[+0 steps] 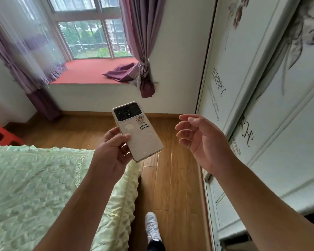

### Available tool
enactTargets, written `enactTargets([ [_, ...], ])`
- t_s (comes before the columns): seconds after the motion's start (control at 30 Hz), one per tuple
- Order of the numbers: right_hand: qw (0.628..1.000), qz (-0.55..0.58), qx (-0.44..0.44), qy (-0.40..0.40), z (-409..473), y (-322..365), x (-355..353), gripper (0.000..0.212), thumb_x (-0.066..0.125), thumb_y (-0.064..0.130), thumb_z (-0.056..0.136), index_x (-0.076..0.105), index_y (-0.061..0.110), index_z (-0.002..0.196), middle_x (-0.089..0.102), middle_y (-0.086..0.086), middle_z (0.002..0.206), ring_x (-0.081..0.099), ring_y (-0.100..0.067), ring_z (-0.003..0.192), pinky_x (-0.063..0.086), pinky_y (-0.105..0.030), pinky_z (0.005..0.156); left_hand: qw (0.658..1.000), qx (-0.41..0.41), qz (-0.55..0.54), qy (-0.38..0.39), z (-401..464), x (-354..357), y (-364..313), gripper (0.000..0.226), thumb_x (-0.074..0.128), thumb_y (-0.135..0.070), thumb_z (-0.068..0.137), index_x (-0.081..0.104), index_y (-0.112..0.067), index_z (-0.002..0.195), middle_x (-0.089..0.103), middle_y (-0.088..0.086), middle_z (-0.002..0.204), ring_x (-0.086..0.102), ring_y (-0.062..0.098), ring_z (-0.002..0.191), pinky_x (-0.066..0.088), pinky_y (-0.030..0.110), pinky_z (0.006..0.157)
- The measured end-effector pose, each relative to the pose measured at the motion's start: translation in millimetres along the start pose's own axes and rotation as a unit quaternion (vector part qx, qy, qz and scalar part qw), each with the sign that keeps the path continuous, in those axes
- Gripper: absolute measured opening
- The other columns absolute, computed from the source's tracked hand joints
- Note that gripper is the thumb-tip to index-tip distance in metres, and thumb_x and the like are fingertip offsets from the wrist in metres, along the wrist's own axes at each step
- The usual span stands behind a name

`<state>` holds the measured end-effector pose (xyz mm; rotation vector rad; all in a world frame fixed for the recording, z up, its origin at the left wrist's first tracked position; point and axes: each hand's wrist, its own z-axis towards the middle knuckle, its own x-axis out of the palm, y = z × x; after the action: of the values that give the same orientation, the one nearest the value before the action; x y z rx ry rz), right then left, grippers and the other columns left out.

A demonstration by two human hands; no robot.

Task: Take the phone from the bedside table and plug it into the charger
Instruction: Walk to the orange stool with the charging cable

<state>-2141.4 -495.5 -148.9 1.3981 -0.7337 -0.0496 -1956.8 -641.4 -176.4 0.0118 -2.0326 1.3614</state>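
Observation:
My left hand (110, 151) holds a phone (141, 136) in a white case, back side up, with a black camera block at its far end and a cartoon sticker. The phone hangs in the air above the wooden floor, past the corner of the bed. To the right of the phone, my right hand (198, 140) is raised with curled, spread fingers and holds nothing. No charger, cable or bedside table is in view.
A bed with a pale green quilt (43, 187) fills the lower left. A white wardrobe with printed doors (261, 87) lines the right side. Ahead are a red window seat (91, 73), purple curtains (140, 42) and wooden floor (170, 178). A red stool (0, 134) stands at the far left.

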Motion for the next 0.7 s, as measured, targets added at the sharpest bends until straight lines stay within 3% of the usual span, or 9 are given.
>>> enactTargets([
  [0.37, 0.999, -0.03, 0.025, 0.002, 208, -10, 53, 0.025, 0.054, 0.02, 0.079, 0.066, 0.011, 0.1, 0.069, -0.007, 0.082, 0.062, -0.019, 0.074, 0.048, -0.032, 0.068, 0.999, -0.003, -0.034, -0.01, 209, -27, -71, 0.036, 0.058, 0.005, 0.083, 0.06, -0.012, 0.115, 0.076, 0.015, 0.102, 0.074, 0.029, 0.09, 0.06, 0.042, 0.063],
  [0.53, 0.999, -0.03, 0.034, 0.02, 276, -10, 70, 0.024, 0.053, 0.019, 0.081, 0.065, 0.011, 0.1, 0.069, -0.006, 0.081, 0.062, -0.019, 0.073, 0.048, -0.031, 0.067, 0.998, 0.015, -0.051, -0.024, 268, -36, -95, 0.034, 0.054, 0.006, 0.087, 0.057, -0.01, 0.116, 0.077, 0.014, 0.098, 0.075, 0.025, 0.086, 0.06, 0.039, 0.06],
  [0.7, 0.998, -0.027, 0.044, 0.042, 346, -18, 74, 0.022, 0.046, 0.013, 0.091, 0.064, 0.01, 0.103, 0.068, -0.005, 0.081, 0.062, -0.018, 0.074, 0.048, -0.032, 0.067, 0.998, 0.028, -0.049, -0.039, 316, -41, -107, 0.034, 0.054, 0.004, 0.086, 0.056, -0.011, 0.116, 0.076, 0.016, 0.105, 0.073, 0.03, 0.094, 0.06, 0.043, 0.065],
])
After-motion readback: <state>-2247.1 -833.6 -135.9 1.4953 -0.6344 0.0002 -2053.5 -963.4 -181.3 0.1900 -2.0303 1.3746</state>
